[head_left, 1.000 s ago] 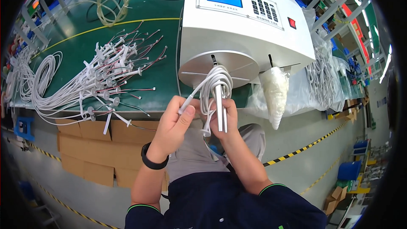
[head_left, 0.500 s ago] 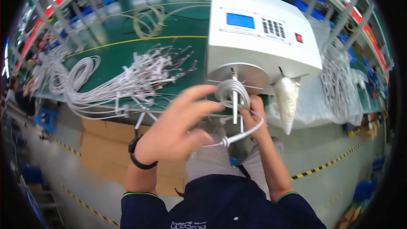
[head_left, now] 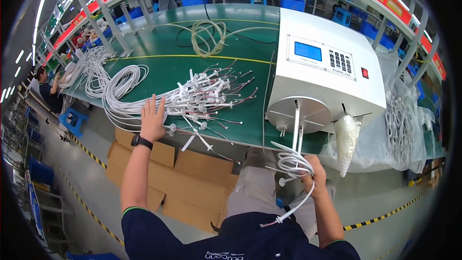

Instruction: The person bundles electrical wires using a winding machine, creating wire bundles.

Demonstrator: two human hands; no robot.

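Observation:
My right hand [head_left: 315, 175] is closed around a coiled white cable [head_left: 291, 160], just below the winding machine. One end of that cable hangs toward my lap, with a white strain relief and thin bare leads. The coil sits at the tips of the machine's metal prongs [head_left: 296, 125]; I cannot tell whether it is fully off them. My left hand [head_left: 153, 119], wearing a dark wristband, is open with fingers stretched, at the near edge of a bundle of white cables [head_left: 127, 89]. The bundle's ends carry white plugs and reddish leads [head_left: 202, 94]. Nothing shows in that hand.
The white winding machine [head_left: 327, 58] has a blue screen, keypad and red switch. A cone wrapped in clear film [head_left: 346, 144] hangs at its right. Bagged cables [head_left: 399, 120] lie farther right. Flattened cardboard [head_left: 192, 178] covers floor beneath the green table [head_left: 250, 77]. Another person sits far left.
My left hand has moved from beside the coil leftward to the cable bundle. My right hand has drawn the coil down along the prongs toward me. The view has shifted.

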